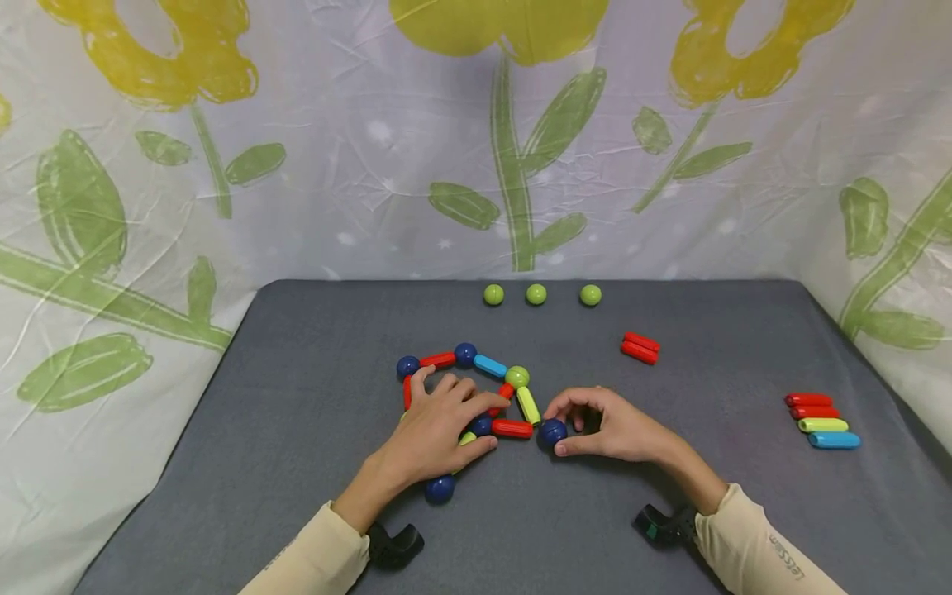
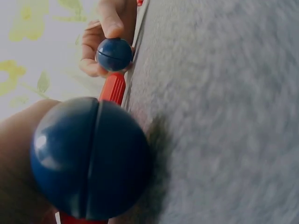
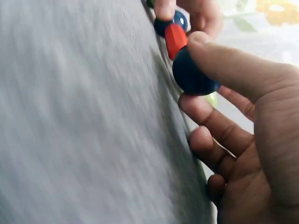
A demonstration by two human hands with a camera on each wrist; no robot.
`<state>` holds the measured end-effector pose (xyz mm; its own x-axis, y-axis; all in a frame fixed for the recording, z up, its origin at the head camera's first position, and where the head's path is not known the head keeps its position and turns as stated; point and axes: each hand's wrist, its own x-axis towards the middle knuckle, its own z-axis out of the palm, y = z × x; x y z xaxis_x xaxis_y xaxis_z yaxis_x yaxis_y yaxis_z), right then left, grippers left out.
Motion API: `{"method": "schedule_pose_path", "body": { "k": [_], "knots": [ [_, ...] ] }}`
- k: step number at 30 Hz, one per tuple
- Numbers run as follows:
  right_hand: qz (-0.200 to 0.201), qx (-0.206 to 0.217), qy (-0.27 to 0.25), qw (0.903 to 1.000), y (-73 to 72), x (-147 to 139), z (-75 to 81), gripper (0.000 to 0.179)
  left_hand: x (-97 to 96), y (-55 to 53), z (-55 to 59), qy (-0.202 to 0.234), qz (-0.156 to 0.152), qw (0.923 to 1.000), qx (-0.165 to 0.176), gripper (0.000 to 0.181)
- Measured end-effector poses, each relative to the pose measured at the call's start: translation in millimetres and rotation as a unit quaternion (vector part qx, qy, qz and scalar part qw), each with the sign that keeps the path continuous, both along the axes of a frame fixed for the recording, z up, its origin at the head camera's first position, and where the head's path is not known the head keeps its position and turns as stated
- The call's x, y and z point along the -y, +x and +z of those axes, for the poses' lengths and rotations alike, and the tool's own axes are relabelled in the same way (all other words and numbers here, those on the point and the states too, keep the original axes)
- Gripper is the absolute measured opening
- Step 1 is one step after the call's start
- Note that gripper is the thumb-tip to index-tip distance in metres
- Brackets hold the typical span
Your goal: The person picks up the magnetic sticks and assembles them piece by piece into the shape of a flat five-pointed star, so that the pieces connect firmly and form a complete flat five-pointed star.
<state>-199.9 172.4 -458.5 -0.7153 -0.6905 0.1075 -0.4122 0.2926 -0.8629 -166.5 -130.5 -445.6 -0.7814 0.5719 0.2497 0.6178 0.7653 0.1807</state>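
Note:
My right hand pinches a dark blue ball between thumb and fingers, low over the grey table. The ball is at the right end of a red rod; in the right wrist view the rod's tip meets it. Across the figure of rods and balls lies my left hand, its thumb and a finger gripping another blue ball at the rod's left end. A yellow-green rod runs from a green ball down toward the right hand's ball. The left hand hides part of the figure.
Three green balls line the table's back edge. Two red rods lie right of the figure, and several rods in red, yellow-green and blue lie farther right. A flower-printed curtain stands behind the grey table.

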Motion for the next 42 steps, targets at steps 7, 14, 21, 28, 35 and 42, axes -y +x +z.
{"method": "schedule_pose_path", "body": {
  "k": [7,14,21,28,35,42],
  "knots": [
    [-0.056,-0.075,0.031,0.9951,9.5,8,-5.2,0.038,-3.9,1.6,-0.4,0.014,-0.005,0.9999,0.007,0.024],
    [-0.061,-0.102,0.026,0.9926,12.2,14,-8.2,0.042,-4.0,1.8,-0.8,0.024,-0.003,0.9997,0.005,0.022],
    [-0.062,-0.112,0.022,0.9916,13.0,15,-8.5,0.045,-3.5,1.0,-1.5,0.023,0.000,0.9996,0.019,0.023],
    [-0.065,-0.107,0.033,0.9916,13.8,14,-8.8,0.062,-3.9,0.8,-1.6,0.021,0.004,0.9995,0.023,0.032],
    [-0.081,-0.097,0.037,0.9913,13.0,15,-8.9,0.058,-4.6,3.0,1.8,-0.005,0.077,0.9970,0.005,0.050],
    [-0.081,-0.084,0.015,0.9930,12.3,13,-11.8,0.048,-4.3,4.9,5.4,-0.015,0.067,0.9974,0.021,0.044]
  ]
}}
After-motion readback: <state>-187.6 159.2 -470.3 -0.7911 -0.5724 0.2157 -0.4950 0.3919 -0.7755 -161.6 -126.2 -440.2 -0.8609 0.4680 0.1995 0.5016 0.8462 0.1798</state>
